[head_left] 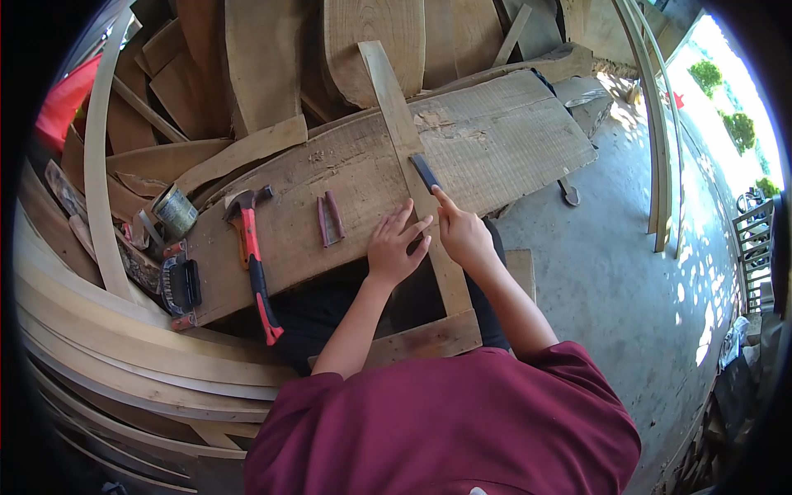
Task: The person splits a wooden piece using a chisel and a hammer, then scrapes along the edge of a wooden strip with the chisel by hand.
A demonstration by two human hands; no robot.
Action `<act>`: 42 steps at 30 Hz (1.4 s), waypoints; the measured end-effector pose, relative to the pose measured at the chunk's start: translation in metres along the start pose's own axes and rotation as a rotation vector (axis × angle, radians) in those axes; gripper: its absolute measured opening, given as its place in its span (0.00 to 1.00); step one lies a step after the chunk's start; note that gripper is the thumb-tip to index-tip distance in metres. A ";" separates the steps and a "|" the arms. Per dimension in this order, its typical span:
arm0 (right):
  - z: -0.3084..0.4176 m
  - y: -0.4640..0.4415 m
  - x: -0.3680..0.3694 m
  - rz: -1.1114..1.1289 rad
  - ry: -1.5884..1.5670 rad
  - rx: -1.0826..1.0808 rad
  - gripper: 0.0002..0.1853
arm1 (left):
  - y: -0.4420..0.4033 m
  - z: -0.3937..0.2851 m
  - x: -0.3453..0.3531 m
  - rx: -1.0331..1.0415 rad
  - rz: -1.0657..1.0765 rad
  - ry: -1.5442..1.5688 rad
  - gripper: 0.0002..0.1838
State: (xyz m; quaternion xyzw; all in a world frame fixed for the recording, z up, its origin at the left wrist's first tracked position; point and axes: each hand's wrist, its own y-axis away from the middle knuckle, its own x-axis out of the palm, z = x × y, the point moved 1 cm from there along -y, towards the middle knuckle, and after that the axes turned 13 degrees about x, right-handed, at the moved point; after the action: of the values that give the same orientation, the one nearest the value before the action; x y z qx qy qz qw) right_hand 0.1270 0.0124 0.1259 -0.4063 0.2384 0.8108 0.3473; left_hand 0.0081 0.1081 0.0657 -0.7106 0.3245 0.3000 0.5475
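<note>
My right hand point(468, 238) is closed around a tool with a flat dark blade, which looks like a chisel point(424, 172); its handle is hidden in my grip. The index finger reaches along the tool, and the blade lies over a long wooden strip point(388, 95). My left hand point(398, 246) rests at the strip's left edge with its fingers spread. Near my body the strip meets a short wooden crosspiece point(425, 340). Beneath the strip is a broad, worn plank point(511, 132). Left of my left hand lies a dark red, two-pronged object point(330, 219).
A red and black claw hammer point(257, 264) lies on the plank, beside a tin can point(175, 212) and a dark tool with a curved top point(180, 286). Stacked boards point(375, 49) stand behind. Curved strips point(140, 355) fill the left. Concrete floor point(610, 272) lies right.
</note>
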 end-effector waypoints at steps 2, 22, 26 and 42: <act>-0.001 0.002 0.004 -0.009 -0.019 0.007 0.23 | 0.000 0.000 0.001 -0.002 0.000 0.006 0.19; 0.016 -0.035 0.008 -0.048 -0.030 -0.003 0.22 | 0.003 0.003 0.002 0.008 -0.010 0.008 0.18; 0.001 -0.005 0.003 -0.039 -0.024 -0.006 0.22 | 0.000 0.000 -0.001 0.000 -0.013 0.015 0.19; 0.043 -0.087 0.015 -0.101 0.015 0.017 0.22 | -0.001 0.000 -0.002 0.023 -0.040 0.013 0.19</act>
State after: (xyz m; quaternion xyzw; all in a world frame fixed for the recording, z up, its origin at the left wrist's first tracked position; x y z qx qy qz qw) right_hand 0.1652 0.1027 0.1279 -0.4207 0.2271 0.7872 0.3894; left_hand 0.0077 0.1089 0.0680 -0.7126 0.3172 0.2808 0.5593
